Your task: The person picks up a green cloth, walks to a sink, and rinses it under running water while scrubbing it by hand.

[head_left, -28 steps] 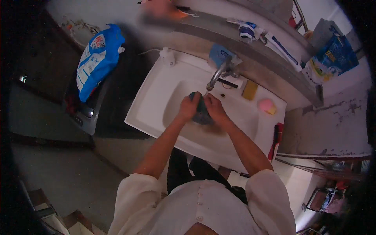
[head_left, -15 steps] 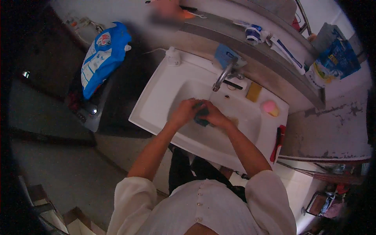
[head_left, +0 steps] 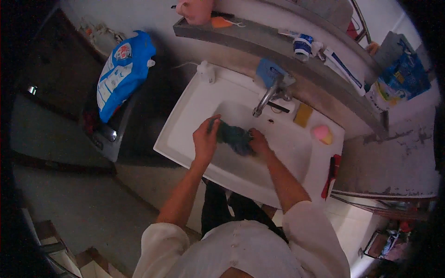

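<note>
Whereas the dark green cloth [head_left: 234, 138] was bunched up a moment ago, it is now drawn out over the sink [head_left: 178, 123], leaving more of it spread for handling: the left hand [head_left: 205, 138] has a closed grip on one end, the right hand [head_left: 259, 142] on the other. Leftward there's room before the sink's rim; the tap [head_left: 266, 99] sits close beyond the cloth, and a yellow sponge [head_left: 303, 115] occupies the back edge at right.

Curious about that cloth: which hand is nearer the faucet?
The right hand, holding the right end of the dark cloth; the left hand holds its left end, farther from the faucet.
</note>
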### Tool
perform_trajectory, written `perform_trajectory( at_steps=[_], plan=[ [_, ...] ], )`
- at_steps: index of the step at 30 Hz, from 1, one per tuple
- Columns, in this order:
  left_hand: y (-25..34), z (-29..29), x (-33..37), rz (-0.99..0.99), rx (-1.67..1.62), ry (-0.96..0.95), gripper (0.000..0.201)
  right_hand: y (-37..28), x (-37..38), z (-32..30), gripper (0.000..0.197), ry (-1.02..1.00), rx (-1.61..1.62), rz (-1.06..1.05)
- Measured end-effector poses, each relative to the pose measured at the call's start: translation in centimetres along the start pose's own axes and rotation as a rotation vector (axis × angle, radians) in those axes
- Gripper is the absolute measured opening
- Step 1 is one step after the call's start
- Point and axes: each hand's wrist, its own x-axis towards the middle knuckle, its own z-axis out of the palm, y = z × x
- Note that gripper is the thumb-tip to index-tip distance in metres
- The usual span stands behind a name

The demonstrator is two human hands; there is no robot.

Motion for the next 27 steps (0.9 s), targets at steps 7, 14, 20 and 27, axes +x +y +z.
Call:
perform_trajectory(
  at_steps=[7,14,20,27],
  plan=[
    [-2.3,-1.0,1.7,0.068,0.015,0.071,0.021,8.9,0.6,7.2,0.045,0.067,-0.117,-0.179],
    [-7.0,4.3,1.1,0.384,0.310,-0.379,0.052,-1.1,-2.5,-5.1,0.042,-0.130,0.546,0.049],
    [-10.8,7.7,1.9,0.109,0.008,-0.551,0.041,-2.5,-3.7,-7.8,0.042,-0.026,0.576,-0.171],
    [-4.1,9.0,-0.8,0.255,0.168,-0.582,0.024,2.5,-3.6,-2.9,0.044,-0.091,1.310,0.553]
  ],
)
